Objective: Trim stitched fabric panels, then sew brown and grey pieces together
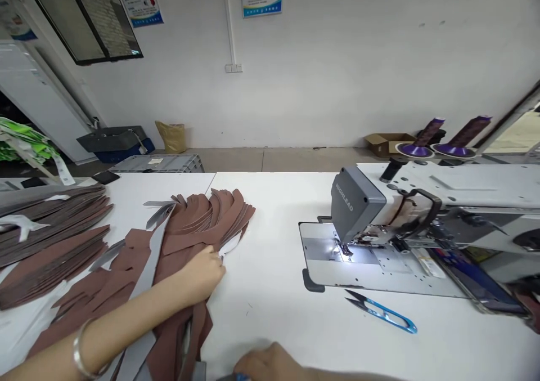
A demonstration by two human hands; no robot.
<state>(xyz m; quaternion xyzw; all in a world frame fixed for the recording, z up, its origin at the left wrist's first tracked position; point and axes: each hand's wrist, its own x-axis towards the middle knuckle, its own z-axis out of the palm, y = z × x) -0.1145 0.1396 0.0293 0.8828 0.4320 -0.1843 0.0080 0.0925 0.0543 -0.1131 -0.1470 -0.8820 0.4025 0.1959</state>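
Observation:
My left hand (206,274), below a silver bangle, is closed at the right edge of a heap of brown fabric pieces (189,223). Its curled fingers grip a brown piece, though the fingertips are hidden. Long grey strips (156,251) lie across the heap. At the bottom edge of the view, my right hand (272,364) is closed near the table's front. A small blue and dark object (241,377) shows at its fingers, mostly cut off, so its kind is unclear. Blue-handled thread snips (382,312) lie on the table to the right, apart from both hands.
A sewing machine (358,206) with a lit needle area stands at right, two purple-brown thread cones (430,130) above it. A phone-like screen (476,282) leans beside its bed. More stacked dark brown pieces (54,223) lie at left. A grey crate (164,163) stands beyond the white table (270,229).

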